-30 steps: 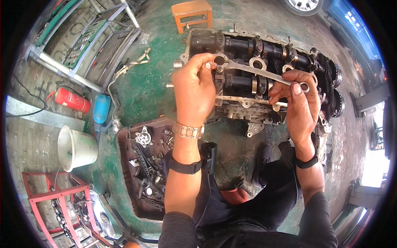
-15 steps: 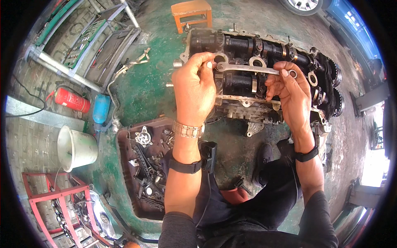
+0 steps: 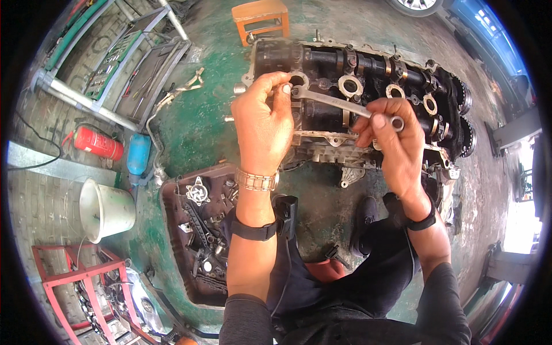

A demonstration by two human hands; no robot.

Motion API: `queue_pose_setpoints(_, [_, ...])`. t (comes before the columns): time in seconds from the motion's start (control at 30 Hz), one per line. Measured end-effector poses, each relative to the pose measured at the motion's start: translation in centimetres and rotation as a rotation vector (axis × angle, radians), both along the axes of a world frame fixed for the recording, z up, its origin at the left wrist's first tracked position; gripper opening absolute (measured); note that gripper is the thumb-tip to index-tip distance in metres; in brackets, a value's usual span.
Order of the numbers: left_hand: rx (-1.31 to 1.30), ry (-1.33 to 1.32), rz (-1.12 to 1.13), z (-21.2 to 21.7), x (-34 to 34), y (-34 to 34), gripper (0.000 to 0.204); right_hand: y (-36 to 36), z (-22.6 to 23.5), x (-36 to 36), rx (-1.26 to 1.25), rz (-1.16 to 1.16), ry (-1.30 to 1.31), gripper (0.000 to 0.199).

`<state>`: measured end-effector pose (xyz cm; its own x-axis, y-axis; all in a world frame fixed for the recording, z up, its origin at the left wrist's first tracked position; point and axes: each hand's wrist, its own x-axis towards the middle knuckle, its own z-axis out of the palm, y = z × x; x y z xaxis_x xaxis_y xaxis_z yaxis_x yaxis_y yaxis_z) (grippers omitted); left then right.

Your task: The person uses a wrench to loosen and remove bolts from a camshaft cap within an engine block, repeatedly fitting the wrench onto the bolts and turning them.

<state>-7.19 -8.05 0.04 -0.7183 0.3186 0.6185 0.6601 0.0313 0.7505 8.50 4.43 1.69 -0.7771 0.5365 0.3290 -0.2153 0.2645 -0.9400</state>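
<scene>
- Cylinder head [image 3: 368,98] on the green floor [image 3: 195,132], far centre; long axis left to right, cam side up, sprocket end at right.
- Dark parts tray [image 3: 198,241] near left, well apart from the work; white bucket [image 3: 103,207] and red extinguisher [image 3: 95,144] further left. Orange stool [image 3: 259,14] beyond the head.
- Left hand [image 3: 261,123] over the head's left end, fingers curled and closed, thumb and fingertips pinching the wrench's left ring end just beside a round bore.
- Right hand [image 3: 391,144] at centre-right, fingers closed round the right ring end, thumb on top.
- Ring wrench [image 3: 345,106] above the head, held at both ends; long axis nearly parallel to the head, left end slightly farther, right end nearer and lower.
- Whether the left ring sits on a fastener: cannot tell, hidden by fingers.
- Advice, as judgement: seat ring fully and square on the fastener before loading; keep left hand pressing the ring down; pull with right in a steady arc, knuckles clear of cam caps; avoid tilting the shank.
</scene>
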Motion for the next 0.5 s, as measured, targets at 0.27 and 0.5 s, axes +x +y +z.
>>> queue_pose_setpoints(0.27, [0.005,-0.005,-0.052,0.0,0.1,-0.1,0.012,-3.2,0.1,0.1,0.777,0.263,0.036,0.038])
queue_pose_setpoints(0.5, [-0.001,0.016,-0.031,-0.2,-0.1,-0.4,0.014,-1.8,1.2,0.5,0.634,0.271,0.177,0.03])
